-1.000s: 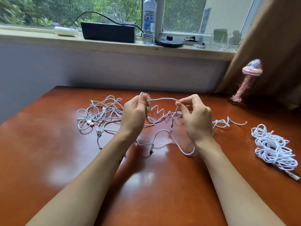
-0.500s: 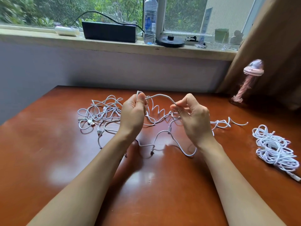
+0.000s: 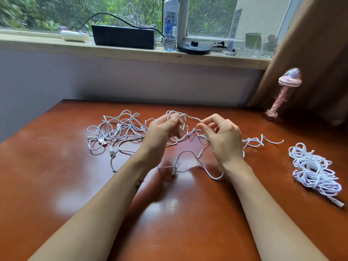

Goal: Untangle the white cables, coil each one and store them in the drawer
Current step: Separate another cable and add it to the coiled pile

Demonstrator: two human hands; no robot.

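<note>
The white cable is held up over the middle of the table, strung as a short span between both hands. A small loop of it is gripped in the left hand, fingers curled round, thumb pressed on top. The same strand is pinched by the right hand between thumb and forefinger. Its other fingers are loosely curled, nothing in them. The rest trails onto the wood: a plug lies between the wrists, and a loose tail runs off right.

Progress is judged partial. Probably the first wraps of a coil are being formed. A tangle of more cables, plugs visible, is left unsorted at far left. A wound bundle is parked near the right edge and looks done; how many cables are in it cannot be told. Nothing is seen stored.

Containers: the drawer is not in view. On the sill a water bottle stands, fill level unclear. A black box sits beside it, contents hidden.
</note>
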